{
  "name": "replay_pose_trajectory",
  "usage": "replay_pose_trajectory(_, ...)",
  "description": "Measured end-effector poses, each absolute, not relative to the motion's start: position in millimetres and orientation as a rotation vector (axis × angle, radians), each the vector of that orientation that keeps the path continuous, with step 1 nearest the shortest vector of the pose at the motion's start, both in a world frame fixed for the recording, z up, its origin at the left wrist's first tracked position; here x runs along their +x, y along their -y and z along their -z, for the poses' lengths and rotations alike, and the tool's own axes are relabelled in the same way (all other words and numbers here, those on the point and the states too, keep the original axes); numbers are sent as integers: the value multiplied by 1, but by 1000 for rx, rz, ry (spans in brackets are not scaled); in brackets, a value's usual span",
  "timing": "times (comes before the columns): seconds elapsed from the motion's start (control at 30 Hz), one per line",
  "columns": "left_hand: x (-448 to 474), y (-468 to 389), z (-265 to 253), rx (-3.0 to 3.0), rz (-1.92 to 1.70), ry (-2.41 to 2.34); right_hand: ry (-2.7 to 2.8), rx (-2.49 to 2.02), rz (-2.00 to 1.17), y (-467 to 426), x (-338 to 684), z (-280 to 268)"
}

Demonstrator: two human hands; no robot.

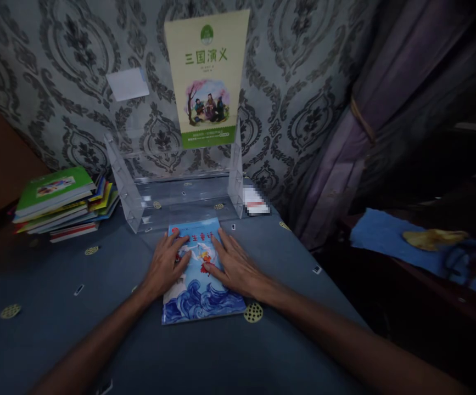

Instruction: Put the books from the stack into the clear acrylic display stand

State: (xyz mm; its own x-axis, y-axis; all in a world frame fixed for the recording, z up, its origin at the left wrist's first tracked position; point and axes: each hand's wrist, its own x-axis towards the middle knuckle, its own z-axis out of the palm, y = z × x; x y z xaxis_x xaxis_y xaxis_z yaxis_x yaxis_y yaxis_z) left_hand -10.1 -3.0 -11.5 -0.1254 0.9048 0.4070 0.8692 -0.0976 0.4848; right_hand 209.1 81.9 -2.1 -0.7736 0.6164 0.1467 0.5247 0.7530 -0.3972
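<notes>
Left hand (167,261) and right hand (238,264), fingers apart, flat on 1 blue book (207,299), its title (200,237) partly hidden

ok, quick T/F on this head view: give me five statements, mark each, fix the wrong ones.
1. The left hand and right hand both rest on the blue book. True.
2. The blue book lies open. False: it is closed, illustrated cover up.
3. A cream-and-green book stands upright beyond the blue book. True.
4. The stack of books is right of the clear rack. False: it is to the rack's left.
5. The purple curtain is gathered by a band. True.
</notes>
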Motion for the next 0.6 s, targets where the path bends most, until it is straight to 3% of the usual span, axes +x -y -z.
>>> replay_pose_trajectory(0.23,-17,-3,-10,907,-1773,-1581,2636,-826,-536,-84,211,6)
replay_pose_trajectory(0.4,-7,-4,-19,468,-1602,-1248,2615,-846,-600,-85,210,5)
replay_pose_trajectory(0.6,9,2,-29,361,-1593,-1224,2454,-837,-720,-93,210,20)
